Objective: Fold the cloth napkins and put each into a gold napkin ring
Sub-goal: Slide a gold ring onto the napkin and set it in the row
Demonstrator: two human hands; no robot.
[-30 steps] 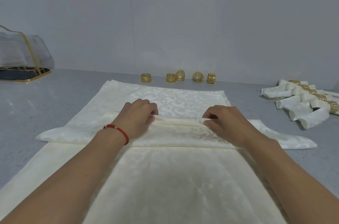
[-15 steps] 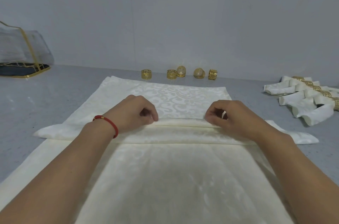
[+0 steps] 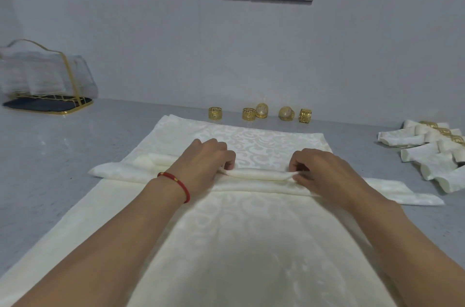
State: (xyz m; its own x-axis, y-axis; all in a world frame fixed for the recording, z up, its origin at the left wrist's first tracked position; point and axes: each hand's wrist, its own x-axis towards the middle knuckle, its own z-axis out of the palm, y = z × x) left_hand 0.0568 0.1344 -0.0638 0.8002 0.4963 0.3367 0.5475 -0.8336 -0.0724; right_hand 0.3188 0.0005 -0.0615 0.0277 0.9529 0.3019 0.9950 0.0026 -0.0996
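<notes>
At the centre of the surface (image 3: 63, 145), we are pinching a raised pleat of the cream napkin (image 3: 251, 218), left hand (image 3: 203, 163) and right hand (image 3: 324, 175) each gripping one end. Should either grip be slackening, we judge the fold would be springing open and skewing. At twelve o'clock, five gold napkin rings (image 3: 215, 113) are waiting; at three o'clock, ringed napkins (image 3: 427, 153) are lying, seemingly four.
</notes>
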